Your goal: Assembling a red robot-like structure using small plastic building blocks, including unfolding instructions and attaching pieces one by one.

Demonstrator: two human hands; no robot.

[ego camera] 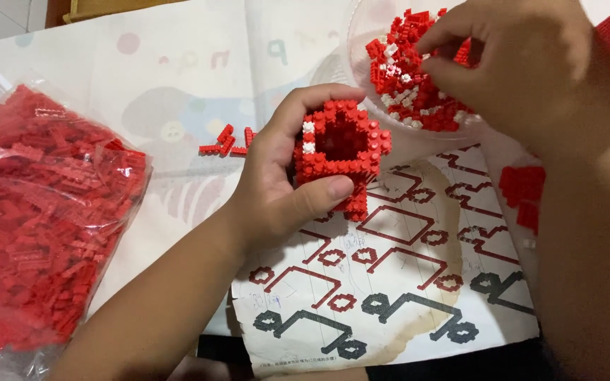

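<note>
1. The left hand (pixel 277 183) is closed around a half-built red brick model (pixel 338 152), thumb pressed across its front and fingers curled over its back, holding it just above the instruction sheet (pixel 404 282).
2. The model is hollow and open at the top, red all over with two white studs on its left edge. It sits near the centre of the view.
3. The right hand (pixel 524 70), at about 1 o'clock from the model, reaches into a clear plastic bowl (pixel 361 42). Its fingertips are bunched among the loose red and white bricks (pixel 407 92); whether they pinch one cannot be told.
4. The bowl lies just beyond the model, at 12 to 1 o'clock.
5. A few loose red pieces (pixel 226 143) lie on the table at 9 o'clock from the model, near the left hand's fingers.
6. A clear bag of red bricks (pixel 37 219) fills the left side, well apart from both hands.
7. The instruction sheet shows red and black brick-layout diagrams and is stained near its lower edge.
</note>
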